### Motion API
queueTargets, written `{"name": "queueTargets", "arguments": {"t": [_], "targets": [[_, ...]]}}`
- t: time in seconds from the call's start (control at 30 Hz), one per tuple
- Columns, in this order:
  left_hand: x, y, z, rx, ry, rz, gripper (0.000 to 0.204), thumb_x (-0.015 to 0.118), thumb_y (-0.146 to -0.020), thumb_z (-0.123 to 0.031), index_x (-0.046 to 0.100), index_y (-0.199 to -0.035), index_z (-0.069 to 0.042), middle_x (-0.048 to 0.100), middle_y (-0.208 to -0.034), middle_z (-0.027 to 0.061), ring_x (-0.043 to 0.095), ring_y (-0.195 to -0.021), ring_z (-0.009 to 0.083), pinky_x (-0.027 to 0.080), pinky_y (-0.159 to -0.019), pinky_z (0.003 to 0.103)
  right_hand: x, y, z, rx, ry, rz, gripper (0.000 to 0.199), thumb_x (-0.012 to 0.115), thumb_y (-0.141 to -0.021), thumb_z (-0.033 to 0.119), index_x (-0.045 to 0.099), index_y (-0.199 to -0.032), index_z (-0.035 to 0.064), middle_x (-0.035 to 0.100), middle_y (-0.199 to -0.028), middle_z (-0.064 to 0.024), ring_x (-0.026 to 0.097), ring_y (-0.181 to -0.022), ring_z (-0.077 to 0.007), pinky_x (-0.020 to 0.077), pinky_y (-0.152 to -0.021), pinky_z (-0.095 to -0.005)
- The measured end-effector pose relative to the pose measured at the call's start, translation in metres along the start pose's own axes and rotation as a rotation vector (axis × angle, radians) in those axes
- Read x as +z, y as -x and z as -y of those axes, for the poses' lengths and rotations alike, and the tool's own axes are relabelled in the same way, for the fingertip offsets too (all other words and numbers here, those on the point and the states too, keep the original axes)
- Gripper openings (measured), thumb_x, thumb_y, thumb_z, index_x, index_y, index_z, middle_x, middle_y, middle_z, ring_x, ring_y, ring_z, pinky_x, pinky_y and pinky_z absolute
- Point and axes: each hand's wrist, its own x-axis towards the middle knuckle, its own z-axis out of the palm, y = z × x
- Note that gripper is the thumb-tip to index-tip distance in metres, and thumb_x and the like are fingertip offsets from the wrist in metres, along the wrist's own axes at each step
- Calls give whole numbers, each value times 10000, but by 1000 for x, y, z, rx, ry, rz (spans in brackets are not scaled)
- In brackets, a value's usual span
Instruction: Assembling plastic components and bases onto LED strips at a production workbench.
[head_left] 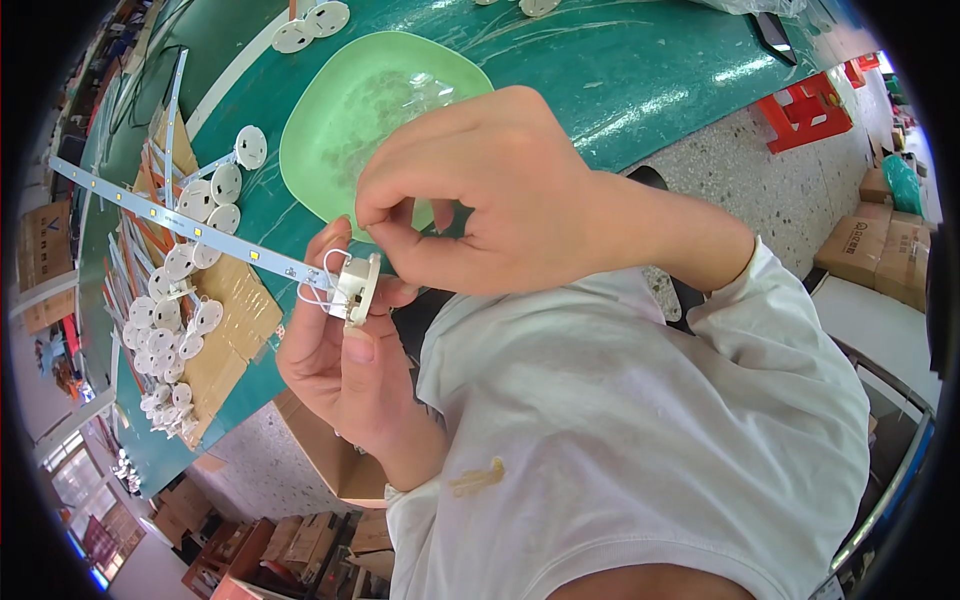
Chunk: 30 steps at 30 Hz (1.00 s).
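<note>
Head view: the left hand (pixel 345 365) pinches a white cap (pixel 358 288) wired to an LED strip (pixel 180 222) above the green table (pixel 620 70). The right hand (pixel 490 190) pinches narrowly at the cap's rim, in front of a green plate (pixel 345 110).

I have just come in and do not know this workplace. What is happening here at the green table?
A person in a white shirt holds a small round white plastic cap in the left hand. A long thin white LED strip and looped white wires join at it. The right hand pinches at the cap's top edge. Behind lies a light green plastic plate, and many similar white round caps lie on brown cardboard on the green table.
</note>
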Motion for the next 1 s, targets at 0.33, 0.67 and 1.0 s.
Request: {"name": "queueTargets", "arguments": {"t": [0.33, 0.67, 1.0], "targets": [[-6, 1, 0, 17, 58, 74, 561, 691, -892, -183, 521, -1345, 101, 474, -1373, 365, 680, -955, 300, 594, -792, 368, -12, 0, 4, -19, 117, -24, 141, 702, -691, -43, 661, -788, 52, 686, -765, -34, 650, -602, -135, 519, -484, -234], [-15, -2, 3, 12, 21, 100, 549, 676, -899, -183, 523, -1358, 78, 445, -1396, 383, 668, -1009, 309, 595, -789, 365, -106, 12, 7, 334, 652, -199, 33, 669, -826, -1, 652, -804, -17, 644, -737, -106, 619, -621, -141, 483, -578, -263], [-17, -3, 8, -34, 24, 103, 543, 674, -890, -185, 536, -1345, 78, 457, -1376, 395, 579, -1193, 366, 605, -772, 391, -61, 11, 11, 168, 83, 11, 201, 762, -766, -2, 707, -958, 9, 713, -854, -83, 681, -704, -153, 528, -539, -240]]}}
